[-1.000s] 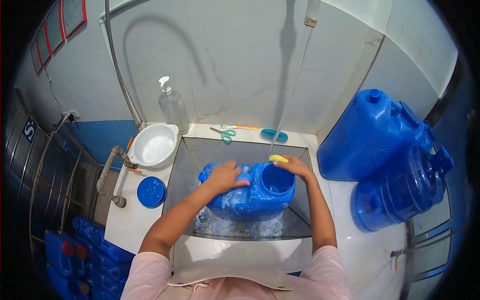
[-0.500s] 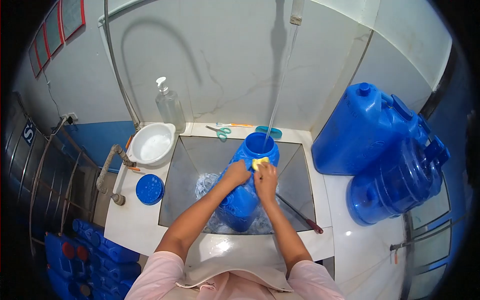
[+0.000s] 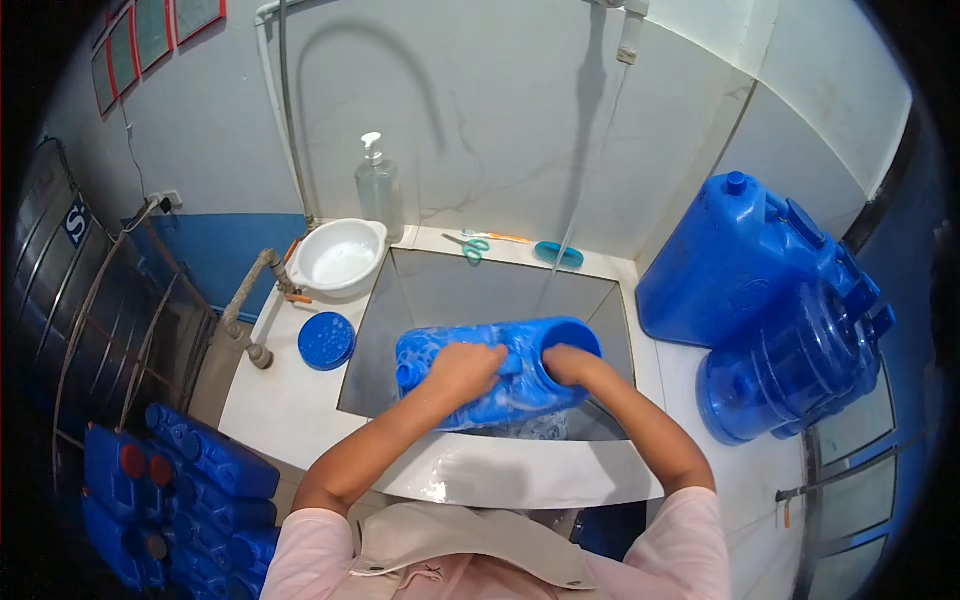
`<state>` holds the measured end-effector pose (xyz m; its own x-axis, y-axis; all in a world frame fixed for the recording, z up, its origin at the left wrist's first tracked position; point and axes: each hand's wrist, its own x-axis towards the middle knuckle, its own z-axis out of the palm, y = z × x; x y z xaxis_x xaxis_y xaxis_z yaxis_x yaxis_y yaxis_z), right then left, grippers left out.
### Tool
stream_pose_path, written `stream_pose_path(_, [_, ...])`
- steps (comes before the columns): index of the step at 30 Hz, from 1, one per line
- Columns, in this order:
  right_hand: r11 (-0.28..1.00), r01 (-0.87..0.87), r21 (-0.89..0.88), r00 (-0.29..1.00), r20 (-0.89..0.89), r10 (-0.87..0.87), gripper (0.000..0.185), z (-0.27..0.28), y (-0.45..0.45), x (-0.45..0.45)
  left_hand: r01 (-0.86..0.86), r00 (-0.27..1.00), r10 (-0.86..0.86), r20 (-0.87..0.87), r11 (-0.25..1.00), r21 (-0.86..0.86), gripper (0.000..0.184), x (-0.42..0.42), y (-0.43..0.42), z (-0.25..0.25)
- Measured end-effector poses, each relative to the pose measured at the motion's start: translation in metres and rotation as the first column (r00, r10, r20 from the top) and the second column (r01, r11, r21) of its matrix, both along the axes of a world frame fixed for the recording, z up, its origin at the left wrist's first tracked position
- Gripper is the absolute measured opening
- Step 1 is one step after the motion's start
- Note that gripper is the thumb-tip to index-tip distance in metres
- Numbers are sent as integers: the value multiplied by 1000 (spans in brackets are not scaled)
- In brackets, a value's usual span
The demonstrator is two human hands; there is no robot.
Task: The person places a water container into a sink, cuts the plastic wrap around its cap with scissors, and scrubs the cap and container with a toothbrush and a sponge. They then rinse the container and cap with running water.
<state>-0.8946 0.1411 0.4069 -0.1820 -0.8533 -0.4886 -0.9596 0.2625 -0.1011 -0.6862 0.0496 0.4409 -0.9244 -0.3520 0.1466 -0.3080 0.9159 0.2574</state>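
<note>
A wet, soapy blue plastic jug [image 3: 530,390] lies on its side over the sink [image 3: 440,290], its wide mouth facing right. My left hand [image 3: 468,372] is closed round the handle on its upper side. My right hand [image 3: 568,366] reaches into the jug's mouth, so its fingers are hidden. The yellow sponge it held earlier is out of sight. From the spout [image 3: 628,45], a thin water stream [image 3: 590,180] falls into the sink behind the jug.
Left of the sink are a white basin [image 3: 345,262], a blue lid [image 3: 327,341] and a pump bottle [image 3: 379,195]. Scissors [image 3: 474,249], a toothbrush [image 3: 497,236] and a teal brush [image 3: 558,254] line the back ledge. Large blue containers [image 3: 715,270] stand right; several jugs [image 3: 215,470] sit lower left.
The jug has turned from upright under the water onto its side, mouth to the right. My right hand has gone from its outside, with the yellow sponge, into the mouth.
</note>
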Motion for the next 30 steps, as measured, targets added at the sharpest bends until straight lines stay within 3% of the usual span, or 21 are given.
stream_pose_path(3, [990,-25,137,996,86,13,21,-27,14,27,106,994,-105,28,992,-61,20,15,34,8])
stream_pose_path(5, [995,-17,100,998,68,11,22,-47,15,53,204,977,-207,-45,977,-68,13,25,52,8])
stream_pose_path(9, [1000,25,4,997,69,-25,22,-65,8,75,246,964,-250,-86,968,-57,8,58,89,1])
stream_pose_path(11, [998,55,-37,994,96,-51,22,-66,7,76,320,923,-332,-194,943,-90,8,74,96,3])
stream_pose_path(12, [996,73,-60,991,113,-66,22,-68,8,77,324,925,-343,-163,937,-132,8,81,99,4])
stream_pose_path(15, [977,138,-161,975,197,-105,22,-75,5,84,329,924,-359,-130,922,-206,9,103,101,20])
stream_pose_path(20, [920,218,-326,947,298,-119,23,-83,-14,100,306,942,-324,-89,937,-170,9,110,96,28])
stream_pose_path(30, [981,104,-165,985,152,-78,23,-70,-12,76,289,946,-302,-121,950,-117,8,97,96,24])
